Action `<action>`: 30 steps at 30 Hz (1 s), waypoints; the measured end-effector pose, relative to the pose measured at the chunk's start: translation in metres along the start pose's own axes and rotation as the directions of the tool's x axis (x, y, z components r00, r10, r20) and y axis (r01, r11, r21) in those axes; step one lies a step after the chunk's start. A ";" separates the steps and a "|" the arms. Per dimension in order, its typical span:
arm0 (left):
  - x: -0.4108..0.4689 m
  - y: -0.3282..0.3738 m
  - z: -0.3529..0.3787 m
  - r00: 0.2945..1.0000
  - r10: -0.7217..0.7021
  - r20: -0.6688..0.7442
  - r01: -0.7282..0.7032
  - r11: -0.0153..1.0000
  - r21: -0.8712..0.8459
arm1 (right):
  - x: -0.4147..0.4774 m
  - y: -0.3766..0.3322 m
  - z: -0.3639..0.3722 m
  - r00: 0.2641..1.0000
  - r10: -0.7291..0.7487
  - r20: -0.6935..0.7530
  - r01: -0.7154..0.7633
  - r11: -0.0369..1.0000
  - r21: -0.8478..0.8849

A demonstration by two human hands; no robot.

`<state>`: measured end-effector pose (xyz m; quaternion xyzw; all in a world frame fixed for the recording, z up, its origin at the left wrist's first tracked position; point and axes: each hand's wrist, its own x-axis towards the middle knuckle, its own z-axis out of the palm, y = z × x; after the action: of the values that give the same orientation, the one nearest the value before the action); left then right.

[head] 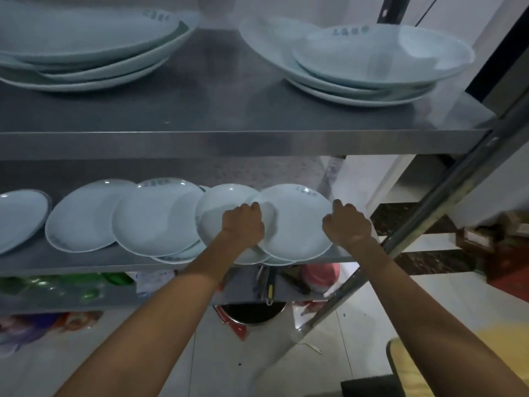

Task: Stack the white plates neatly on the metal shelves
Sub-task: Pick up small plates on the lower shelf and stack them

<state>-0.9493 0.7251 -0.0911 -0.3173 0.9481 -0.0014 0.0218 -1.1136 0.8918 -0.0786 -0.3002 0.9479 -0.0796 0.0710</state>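
Several white plates lie overlapping along the middle metal shelf [86, 260]. The rightmost white plate [297, 222] rests on top of others at the shelf's right end, poking past the front edge. My left hand [244, 223] grips its left rim, where it overlaps the neighbouring plate [217, 204]. My right hand [347, 223] holds its right rim. More plates [154, 213] spread to the left. On the upper shelf [200, 138] stand two stacks of larger white dishes, one at the left [86, 47] and one at the right [372, 61].
A slanted metal upright [429, 213] runs along the shelf's right side. The lower shelf holds green bottles [71, 285], utensils [269, 282] and a pink container [320, 275]. A dark pot [252, 312] sits on the tiled floor below.
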 end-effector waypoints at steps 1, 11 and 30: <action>0.002 0.004 0.004 1.000 -0.029 -0.013 0.029 1.000 -0.002 | 0.004 0.002 0.008 1.000 0.021 0.013 -0.021 0.999 0.035; -0.014 -0.030 -0.008 0.995 -0.090 -0.048 0.091 0.996 -0.001 | 0.003 -0.030 0.025 1.000 0.021 -0.019 -0.017 0.976 0.217; -0.032 -0.083 -0.002 0.992 -0.128 -0.021 0.126 0.991 -0.054 | -0.009 -0.078 0.050 0.983 0.042 0.177 -0.098 0.942 0.321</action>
<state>-0.8741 0.6776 -0.0868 -0.3774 0.9259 0.0182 0.0017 -1.0538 0.8285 -0.1116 -0.2559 0.9221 -0.2083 0.2023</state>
